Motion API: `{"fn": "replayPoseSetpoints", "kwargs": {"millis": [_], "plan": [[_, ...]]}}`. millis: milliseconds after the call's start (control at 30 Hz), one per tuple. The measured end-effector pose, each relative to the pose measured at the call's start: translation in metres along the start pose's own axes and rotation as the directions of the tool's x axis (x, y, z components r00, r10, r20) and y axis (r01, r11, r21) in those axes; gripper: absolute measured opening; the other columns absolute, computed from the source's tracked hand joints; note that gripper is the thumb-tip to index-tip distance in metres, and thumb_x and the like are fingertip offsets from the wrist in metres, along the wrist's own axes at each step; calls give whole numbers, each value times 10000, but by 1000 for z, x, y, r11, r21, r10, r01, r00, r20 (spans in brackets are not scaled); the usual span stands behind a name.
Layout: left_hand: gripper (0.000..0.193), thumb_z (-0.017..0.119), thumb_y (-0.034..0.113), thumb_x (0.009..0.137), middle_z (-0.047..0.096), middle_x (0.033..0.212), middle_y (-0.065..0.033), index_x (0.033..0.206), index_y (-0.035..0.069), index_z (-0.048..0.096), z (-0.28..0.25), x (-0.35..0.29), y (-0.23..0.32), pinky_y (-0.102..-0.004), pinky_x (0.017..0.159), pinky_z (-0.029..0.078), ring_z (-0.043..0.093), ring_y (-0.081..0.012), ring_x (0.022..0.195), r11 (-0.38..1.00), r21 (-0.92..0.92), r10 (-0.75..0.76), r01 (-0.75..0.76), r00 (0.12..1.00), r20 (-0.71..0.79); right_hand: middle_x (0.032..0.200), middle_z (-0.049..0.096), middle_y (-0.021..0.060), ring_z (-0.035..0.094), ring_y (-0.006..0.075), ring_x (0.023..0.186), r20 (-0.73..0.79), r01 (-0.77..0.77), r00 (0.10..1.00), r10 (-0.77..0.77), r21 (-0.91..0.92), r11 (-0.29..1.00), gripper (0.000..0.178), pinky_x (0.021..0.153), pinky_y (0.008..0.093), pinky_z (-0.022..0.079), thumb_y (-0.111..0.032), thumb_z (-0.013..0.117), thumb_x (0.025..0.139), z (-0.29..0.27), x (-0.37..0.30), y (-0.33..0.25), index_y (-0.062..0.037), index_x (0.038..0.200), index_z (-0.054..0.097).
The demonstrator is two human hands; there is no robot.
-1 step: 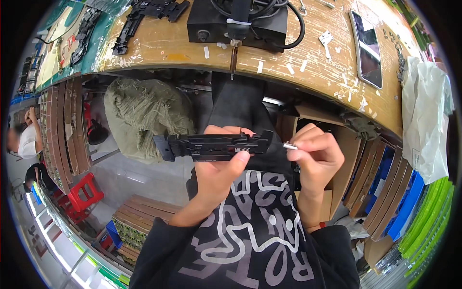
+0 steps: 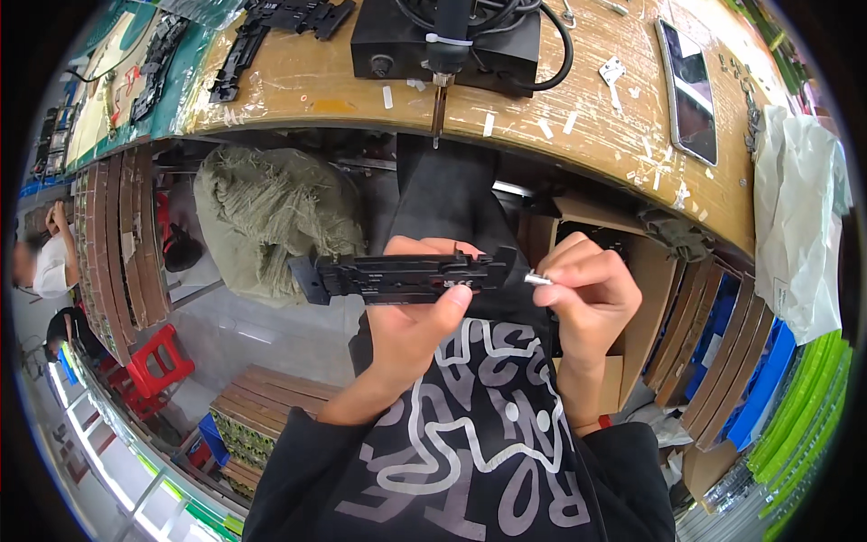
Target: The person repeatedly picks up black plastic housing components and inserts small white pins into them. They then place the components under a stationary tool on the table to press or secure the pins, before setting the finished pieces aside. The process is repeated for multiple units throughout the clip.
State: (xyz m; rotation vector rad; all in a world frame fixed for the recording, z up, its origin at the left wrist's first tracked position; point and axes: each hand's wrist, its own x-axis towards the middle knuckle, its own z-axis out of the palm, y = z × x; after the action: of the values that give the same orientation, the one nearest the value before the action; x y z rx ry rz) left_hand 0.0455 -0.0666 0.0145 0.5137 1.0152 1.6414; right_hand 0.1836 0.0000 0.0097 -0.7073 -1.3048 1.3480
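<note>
My left hand (image 2: 406, 330) is closed round a long, narrow black plastic housing (image 2: 384, 282), held level in front of my chest with its thumb on the near face. Small pale print shows beside that thumb. Just off the housing's right end, my right hand (image 2: 596, 294) pinches a small silvery cylindrical piece (image 2: 536, 279) between thumb and fingertips. A narrow gap separates the piece from the housing. The exact kind of the silvery piece is too small to make out.
Beyond my hands runs a wooden bench (image 2: 307, 108) strewn with white scraps. A black-handled tool with a metal shaft (image 2: 440, 108) points down over its edge, before a black box (image 2: 379, 54). A phone (image 2: 691, 99) lies right; a green cloth bundle (image 2: 271, 217) sits below left.
My right hand has shifted slightly left, bringing the silvery piece nearer the housing's end. The housing has tilted only a little in my left hand.
</note>
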Motion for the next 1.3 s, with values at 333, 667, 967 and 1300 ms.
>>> {"fn": "replayPoseSetpoints", "kwargs": {"millis": [333,667,967,1300], "plan": [[259,515,-95,713,515,949,-189,891,15,362,1,-1,-3,-271,768,437,524,-145,849,993,11,111,-114,980,162,650,554,77,497,131,591,6,-103,995,102,77,992,219,536,232,382,66,707,595,12,-2,0,-4,696,526],[274,539,-105,696,528,958,-196,871,22,372,-15,3,-4,-276,735,449,542,-178,863,944,148,235,-295,916,326,671,551,77,510,134,626,-16,-173,985,173,14,985,160,584,231,412,34,659,670,20,-5,-1,8,757,527],[256,524,49,774,489,1005,-155,1002,9,415,-31,8,-25,-286,740,440,526,-187,849,987,-152,-18,53,975,220,772,580,104,542,199,724,150,62,987,-58,-22,998,131,666,284,431,-24,652,678,10,7,20,11,775,571],[285,435,212,836,495,632,-30,985,-27,474,-47,19,-12,-208,354,346,446,-96,419,483,-409,-490,774,627,606,874,578,103,535,191,814,382,-56,924,21,82,995,120,724,300,433,-44,650,683,11,15,47,8,771,588]]}}
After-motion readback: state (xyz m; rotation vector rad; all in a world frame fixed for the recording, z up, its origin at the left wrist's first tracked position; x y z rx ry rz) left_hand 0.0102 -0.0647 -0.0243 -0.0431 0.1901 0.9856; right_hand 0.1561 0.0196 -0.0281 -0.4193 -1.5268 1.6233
